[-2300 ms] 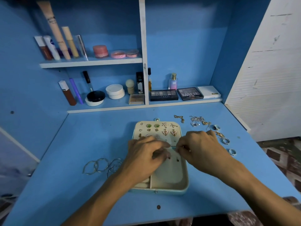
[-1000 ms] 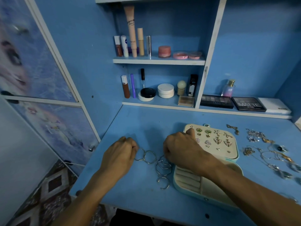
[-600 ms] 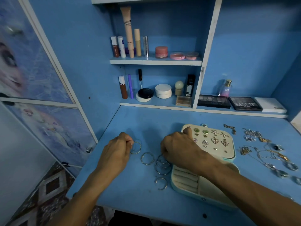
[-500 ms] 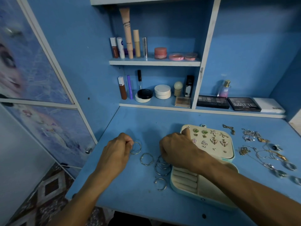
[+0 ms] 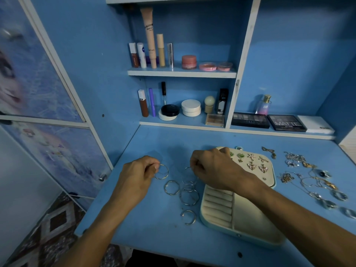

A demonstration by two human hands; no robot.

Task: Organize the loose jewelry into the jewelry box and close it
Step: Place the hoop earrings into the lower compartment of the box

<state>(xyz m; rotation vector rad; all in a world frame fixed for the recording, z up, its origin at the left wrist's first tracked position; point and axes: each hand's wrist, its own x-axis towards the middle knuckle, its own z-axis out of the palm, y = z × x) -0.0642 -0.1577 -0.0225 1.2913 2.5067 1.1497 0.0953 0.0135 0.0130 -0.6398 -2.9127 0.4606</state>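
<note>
So the left hand (image 5: 138,175) is curled, pinching a thin bangle (image 5: 166,171) well left of the open jewelry box (image 5: 241,216). The right hand (image 5: 212,168) pinches another hoop (image 5: 187,168) just left of the box (knuckles up, forearm crossing over it). More bangles (image 5: 189,189) lie by the box's left edge, tangled loose jewelry (image 5: 316,182) off to its right.
</note>
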